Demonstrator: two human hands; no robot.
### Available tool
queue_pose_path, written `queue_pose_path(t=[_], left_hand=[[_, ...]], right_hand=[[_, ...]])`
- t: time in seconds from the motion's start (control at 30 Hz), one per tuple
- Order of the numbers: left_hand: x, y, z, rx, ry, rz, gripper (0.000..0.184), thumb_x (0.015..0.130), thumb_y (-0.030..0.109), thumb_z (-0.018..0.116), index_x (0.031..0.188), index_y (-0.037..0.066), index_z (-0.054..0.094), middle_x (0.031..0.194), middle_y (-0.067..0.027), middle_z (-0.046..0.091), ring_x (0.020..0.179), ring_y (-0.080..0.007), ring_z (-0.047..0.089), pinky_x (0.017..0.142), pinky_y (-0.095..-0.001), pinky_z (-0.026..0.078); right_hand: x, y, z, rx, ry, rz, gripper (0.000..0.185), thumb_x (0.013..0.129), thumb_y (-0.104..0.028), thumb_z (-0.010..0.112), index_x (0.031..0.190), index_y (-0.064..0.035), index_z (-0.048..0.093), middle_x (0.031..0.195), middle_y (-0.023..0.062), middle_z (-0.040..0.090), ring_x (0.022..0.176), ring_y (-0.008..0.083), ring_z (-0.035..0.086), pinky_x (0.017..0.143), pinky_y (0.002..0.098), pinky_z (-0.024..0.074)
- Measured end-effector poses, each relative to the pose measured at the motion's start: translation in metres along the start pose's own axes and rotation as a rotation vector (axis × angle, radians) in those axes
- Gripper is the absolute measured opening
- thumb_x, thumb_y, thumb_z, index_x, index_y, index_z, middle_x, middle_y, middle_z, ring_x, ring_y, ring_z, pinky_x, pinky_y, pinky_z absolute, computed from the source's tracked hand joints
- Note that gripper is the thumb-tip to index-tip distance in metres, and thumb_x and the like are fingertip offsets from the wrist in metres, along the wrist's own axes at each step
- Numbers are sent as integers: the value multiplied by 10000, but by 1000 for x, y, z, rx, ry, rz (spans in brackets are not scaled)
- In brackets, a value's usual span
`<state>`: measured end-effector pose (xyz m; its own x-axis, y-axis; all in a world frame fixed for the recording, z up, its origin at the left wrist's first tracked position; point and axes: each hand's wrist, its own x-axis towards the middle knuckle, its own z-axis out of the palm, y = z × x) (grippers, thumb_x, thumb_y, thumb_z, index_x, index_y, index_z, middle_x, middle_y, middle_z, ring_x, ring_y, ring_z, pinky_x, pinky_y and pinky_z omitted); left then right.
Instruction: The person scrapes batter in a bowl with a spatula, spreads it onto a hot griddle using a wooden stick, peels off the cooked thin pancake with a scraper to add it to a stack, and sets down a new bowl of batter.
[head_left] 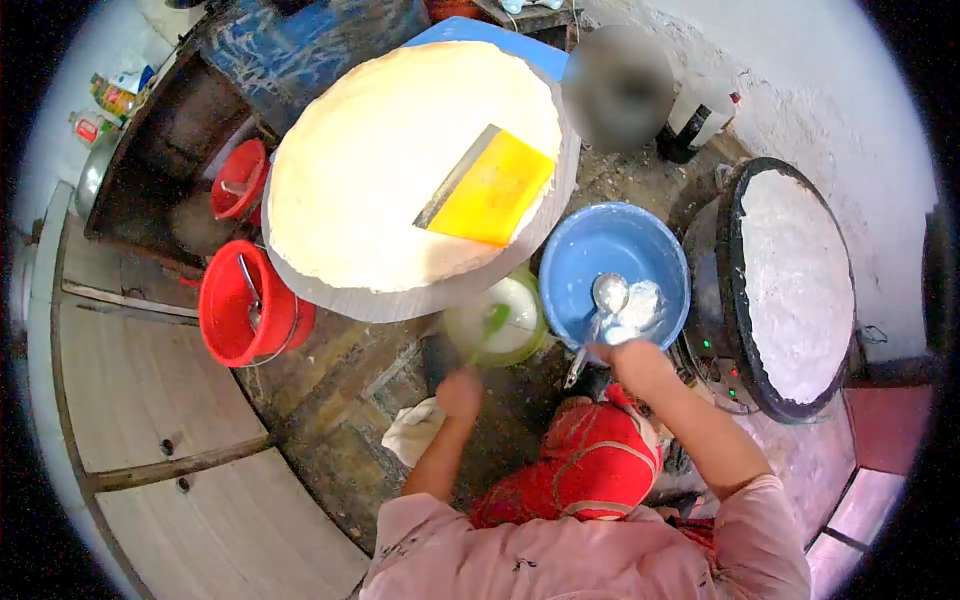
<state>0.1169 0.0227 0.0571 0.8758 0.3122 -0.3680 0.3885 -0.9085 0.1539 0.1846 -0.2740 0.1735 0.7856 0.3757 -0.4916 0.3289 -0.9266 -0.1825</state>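
Observation:
My left hand (460, 393), blurred, is closed around the handle of a green ladle (494, 319). The ladle's head is in a yellow-green bowl (535, 345) of white liquid. At the near rim of a blue basin (568, 250) is my right hand (642, 368), its fingers curled; whether they grip the rim or something else is hidden. A metal ladle (610, 292) lies in the basin beside white batter (640, 308), its handle sticking out over the rim close to my right fingertips.
A large pale round flatbread stack (370, 170) rests on a round board (370, 305), with a yellow scraper (495, 190) on top. To the right stands a round griddle (800, 290) covered in white. Red buckets (225, 310) stand left. A white cloth (412, 432) lies near my left hand.

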Motion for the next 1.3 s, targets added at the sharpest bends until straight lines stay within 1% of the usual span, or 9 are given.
queue_pose_path(t=[0.2,0.27,0.37,0.53,0.6,0.67,0.87,1.07,1.3], left_hand=[[-48,-15,5,-233,17,59,212,848,230,463,917,69,583,676,-175,587,655,-355,592,558,-444,470],[-58,-20,30,-467,8,83,213,855,228,468,933,67,584,700,-192,589,669,-364,587,564,-445,468],[-57,-11,63,-753,101,333,230,855,218,481,1005,77,583,777,-212,589,763,-347,585,692,-448,449],[53,-77,219,80,407,454,266,813,222,524,1006,57,604,842,-143,610,757,-319,572,717,-426,426],[64,-67,194,545,505,742,323,795,282,563,1063,106,599,845,-113,605,678,-299,566,566,-415,451],[41,-29,113,248,188,432,187,777,114,486,892,41,614,795,-139,594,652,-294,578,636,-408,482],[1,31,25,-333,-184,-21,472,864,408,447,1125,23,527,1058,-244,543,953,-360,541,779,-473,435],[-32,71,-47,-111,367,633,508,806,331,544,1203,27,452,1338,-196,298,1206,-396,261,922,-568,253],[-45,124,-170,-89,737,705,581,778,268,575,1268,28,374,1360,-254,234,1226,-450,217,953,-579,187]], right_hand=[[41,-12,8,154,110,-29,387,817,-177,490,1200,-209,539,759,161,630,642,314,610,591,419,480],[51,-19,-1,774,-368,364,404,793,-174,522,1196,-170,548,696,119,633,529,224,598,524,371,481],[65,3,61,901,-303,340,381,778,-133,518,1152,-155,588,671,68,621,470,153,559,476,309,465],[29,4,34,640,-142,218,375,753,-108,554,1119,-165,610,714,117,635,540,176,591,563,299,478],[21,25,56,513,-106,306,366,759,-125,578,1120,-179,603,721,135,632,590,186,601,596,305,477],[-21,19,12,431,164,62,337,780,-147,590,1113,-195,601,782,137,635,618,205,600,614,316,474],[-57,68,55,830,378,184,363,860,-76,504,1215,-150,523,728,44,589,541,122,509,522,254,437],[-39,82,111,1418,591,352,465,879,-21,460,1325,-129,381,868,33,547,631,106,495,560,249,453],[-48,67,144,712,770,373,502,807,-299,581,1277,-211,428,904,184,627,792,352,600,706,407,489]])
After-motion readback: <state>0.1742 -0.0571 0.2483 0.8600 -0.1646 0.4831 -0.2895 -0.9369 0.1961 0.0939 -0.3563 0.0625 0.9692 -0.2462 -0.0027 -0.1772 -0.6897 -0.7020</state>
